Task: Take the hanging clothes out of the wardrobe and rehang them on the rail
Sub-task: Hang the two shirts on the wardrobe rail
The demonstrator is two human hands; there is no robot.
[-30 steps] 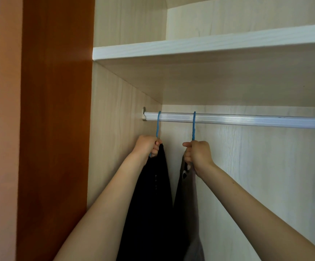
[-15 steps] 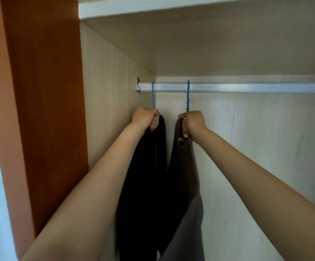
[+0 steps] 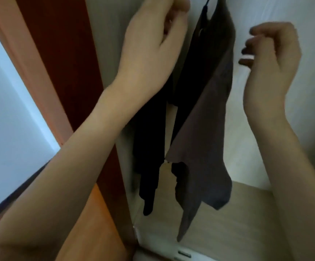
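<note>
Tight on the left, where the black garment [image 3: 151, 147] hangs close to the pale side panel and orange-brown wardrobe door [image 3: 58, 59]; right of the brown garment [image 3: 205, 129], there's open back wall. Both drape limp, blurred, above the pale wood floor [image 3: 247, 213]. Left hand [image 3: 153, 44] loosely curled by the black one, grip unclear; right hand [image 3: 271, 59] apart, fingers loose, empty.

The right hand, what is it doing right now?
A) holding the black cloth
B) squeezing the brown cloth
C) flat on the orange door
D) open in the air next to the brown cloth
D: the right hand hangs with loosely curled fingers beside the brown cloth, touching nothing.
</note>
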